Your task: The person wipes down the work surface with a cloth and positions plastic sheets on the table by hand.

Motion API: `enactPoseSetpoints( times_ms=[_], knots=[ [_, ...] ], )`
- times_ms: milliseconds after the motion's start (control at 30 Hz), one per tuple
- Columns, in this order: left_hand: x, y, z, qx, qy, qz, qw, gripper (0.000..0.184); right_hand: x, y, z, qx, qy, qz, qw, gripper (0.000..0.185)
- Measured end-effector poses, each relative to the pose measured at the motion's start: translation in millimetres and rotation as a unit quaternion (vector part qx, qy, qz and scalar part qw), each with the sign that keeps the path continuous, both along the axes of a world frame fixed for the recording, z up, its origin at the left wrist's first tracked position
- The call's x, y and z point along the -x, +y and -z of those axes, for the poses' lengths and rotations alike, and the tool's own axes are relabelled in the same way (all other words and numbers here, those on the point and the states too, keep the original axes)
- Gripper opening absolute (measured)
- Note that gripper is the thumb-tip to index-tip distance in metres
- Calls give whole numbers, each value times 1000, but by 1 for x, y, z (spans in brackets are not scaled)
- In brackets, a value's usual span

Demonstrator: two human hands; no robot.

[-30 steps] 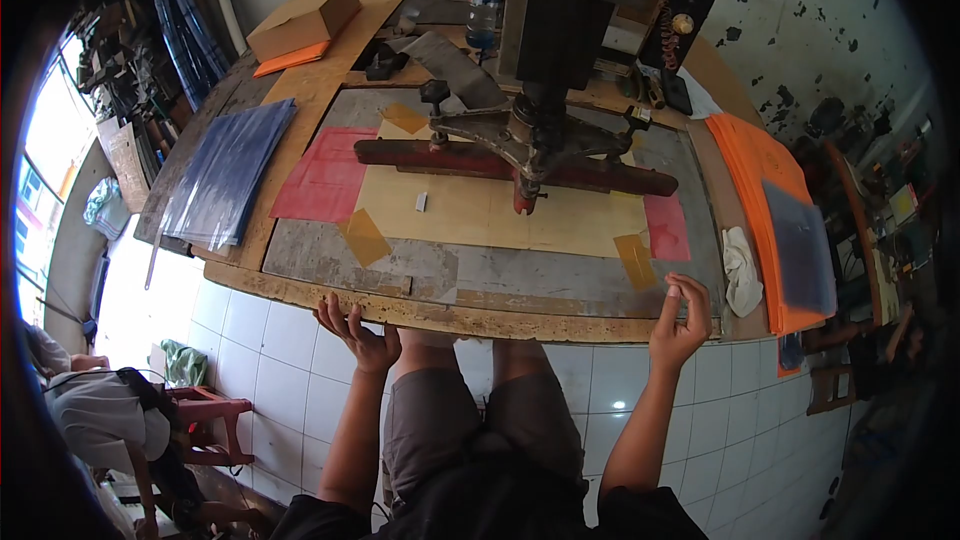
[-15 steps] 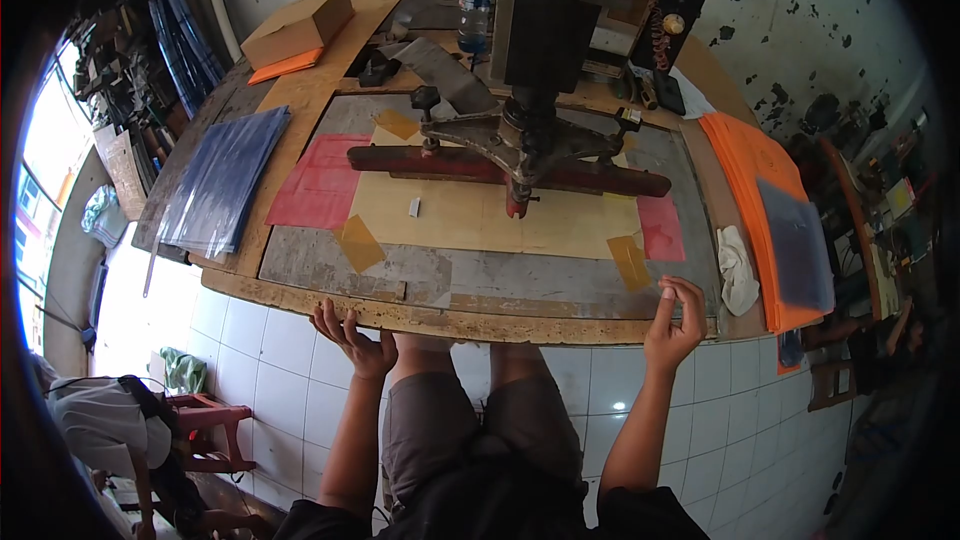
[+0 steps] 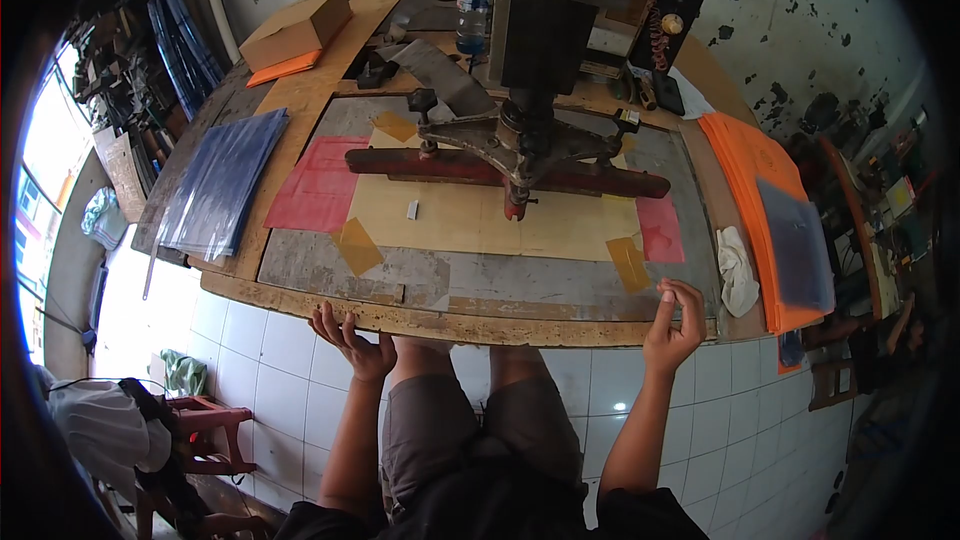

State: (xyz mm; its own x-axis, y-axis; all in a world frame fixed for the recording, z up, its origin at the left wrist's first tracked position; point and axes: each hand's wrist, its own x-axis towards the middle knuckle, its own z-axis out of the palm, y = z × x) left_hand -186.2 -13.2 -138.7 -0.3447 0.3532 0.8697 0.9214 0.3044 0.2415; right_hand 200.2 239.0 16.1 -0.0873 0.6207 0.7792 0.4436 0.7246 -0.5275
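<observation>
My left hand (image 3: 352, 342) rests against the front wooden edge (image 3: 450, 322) of the table, fingers apart, holding nothing. At the right front corner my right hand (image 3: 677, 325) is raised with thumb and forefinger pressed together; whatever may be between them is too small to name. Before me the press (image 3: 530, 140) has its long red bar (image 3: 590, 180) over a cream sheet (image 3: 480, 220). Pink sheets (image 3: 312, 183) lie at both ends of it, and brown tape pieces (image 3: 356, 247) stick at its corners. A small white piece (image 3: 412, 209) sits on the cream sheet.
Clear plastic sheets (image 3: 225, 180) lie at the left, beside a cardboard box (image 3: 297, 25). On the right are a white cloth (image 3: 737, 273) and an orange stack (image 3: 755, 210). A bottle (image 3: 472, 15) stands behind. Another person (image 3: 110, 430) is at lower left, near a red stool (image 3: 215, 430).
The view has shifted slightly, so the table and press appear a little further left. Both hands keep nearly the same pose. The person at lower left has moved slightly.
</observation>
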Motion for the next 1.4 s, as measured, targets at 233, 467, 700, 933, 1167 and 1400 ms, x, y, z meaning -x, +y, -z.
enactPoseSetpoints(
  times_ms=[233, 467, 700, 933, 1167, 1400],
  knots=[
    [1, 1, 2, -6, -1, 0, 1000, 71, 0, 1, 3, 6, 3, -2, 1000, 11],
    [1, 1, 2, -11, 3, -3, 1000, 73, 0, 1, 3, 12, 7, -1, 1000, 9],
    [1, 3, 5, -13, 8, -17, 1000, 72, -1, 1, 1, 8, -6, -2, 1000, 9],
    [1, 4, 3, -20, 10, -15, 1000, 71, 0, 1, 1, 18, 5, -7, 1000, 9],
    [1, 3, 4, -22, 7, -10, 1000, 70, 0, 0, -1, 20, 0, -2, 1000, 7],
    [-3, 2, -7, -22, -1, 24, 999, 68, 1, 0, -4, 22, -13, -6, 1000, 8]
  ],
)
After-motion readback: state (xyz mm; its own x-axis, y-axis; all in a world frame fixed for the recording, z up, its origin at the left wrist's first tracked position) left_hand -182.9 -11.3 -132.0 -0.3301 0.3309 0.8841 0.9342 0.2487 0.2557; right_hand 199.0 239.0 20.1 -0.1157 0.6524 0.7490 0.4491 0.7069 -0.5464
